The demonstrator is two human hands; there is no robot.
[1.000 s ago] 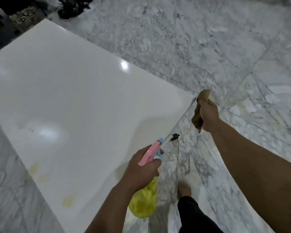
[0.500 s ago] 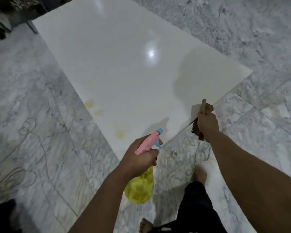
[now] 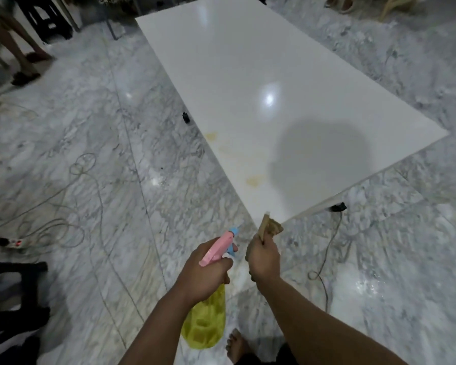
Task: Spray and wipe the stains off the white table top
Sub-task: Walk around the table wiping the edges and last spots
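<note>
Stains (image 3: 253, 179), faint yellow and hard to make out, sit on the white table top (image 3: 261, 75) just ahead of both fists. Left hand (image 3: 204, 272) is wrapped around the spray bottle (image 3: 204, 322), hiding its neck, nozzle forward. Beside it, the right hand (image 3: 263, 259) clutches a brown cloth (image 3: 269, 229), mostly hidden.

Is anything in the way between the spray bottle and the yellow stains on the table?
No. The bottle in the left hand points toward the stains along the table edge, with only open air between them.
</note>
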